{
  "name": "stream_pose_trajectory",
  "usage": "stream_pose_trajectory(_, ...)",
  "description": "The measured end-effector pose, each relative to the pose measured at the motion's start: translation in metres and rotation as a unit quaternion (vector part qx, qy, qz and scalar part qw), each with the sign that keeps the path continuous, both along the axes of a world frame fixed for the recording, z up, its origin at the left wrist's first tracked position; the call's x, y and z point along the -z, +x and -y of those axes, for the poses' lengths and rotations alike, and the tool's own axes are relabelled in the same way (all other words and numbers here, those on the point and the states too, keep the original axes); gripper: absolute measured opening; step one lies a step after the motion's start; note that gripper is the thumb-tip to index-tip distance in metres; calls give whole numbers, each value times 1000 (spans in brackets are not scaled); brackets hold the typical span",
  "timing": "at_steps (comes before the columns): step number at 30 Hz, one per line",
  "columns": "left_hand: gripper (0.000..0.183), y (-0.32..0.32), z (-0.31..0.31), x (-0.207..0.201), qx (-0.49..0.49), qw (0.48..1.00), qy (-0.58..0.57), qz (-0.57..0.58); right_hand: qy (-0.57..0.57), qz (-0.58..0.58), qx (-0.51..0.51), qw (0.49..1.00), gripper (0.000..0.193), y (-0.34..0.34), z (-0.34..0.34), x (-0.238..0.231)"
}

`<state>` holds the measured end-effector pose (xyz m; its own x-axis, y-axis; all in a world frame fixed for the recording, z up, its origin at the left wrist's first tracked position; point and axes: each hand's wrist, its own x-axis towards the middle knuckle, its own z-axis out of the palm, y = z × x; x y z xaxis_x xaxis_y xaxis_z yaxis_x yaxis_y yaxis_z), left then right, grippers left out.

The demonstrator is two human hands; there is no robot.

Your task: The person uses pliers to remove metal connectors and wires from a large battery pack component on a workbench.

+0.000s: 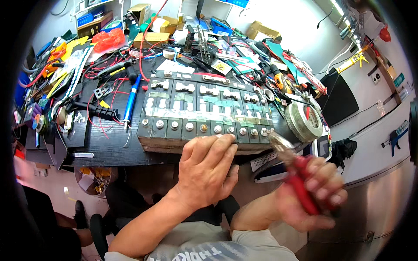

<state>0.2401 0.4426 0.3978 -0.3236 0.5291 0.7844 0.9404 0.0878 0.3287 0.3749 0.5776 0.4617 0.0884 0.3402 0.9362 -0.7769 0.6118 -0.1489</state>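
A wide battery pack (209, 104) of dark cells side by side lies on the black bench, with clear tape across it and a row of round terminal studs along the near edge. My left hand (207, 172) rests against its near edge, fingers bent loosely over the rim and thumb apart. In my right hand (309, 195) are red-handled pliers (300, 180), fingers wrapped around the handles. The metal jaws point up and left, at the pack's near right corner beside the last terminal. Hand and pliers are smeared by motion, so contact cannot be made out.
Right of the pack stands a spool of wire (305, 121). A blue pen-shaped tool (131, 102) lies left of it among red wires. Tools, cables and boxes crowd the bench's back. A waste bin (96, 178) sits below the front edge; another person's leg (80, 217) shows lower left.
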Motion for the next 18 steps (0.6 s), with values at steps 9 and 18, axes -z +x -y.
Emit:
stream_pose_trajectory(9, 43, 1, 8, -13, 66, 996, 38, 35, -2, 147, -165, 975, 40, 58, -13, -82)
stream_pose_trajectory(18, 50, 44, 72, 27, 226, 825, 74, 513, -153, 247, -283, 914, 46, 14, 51, -15)
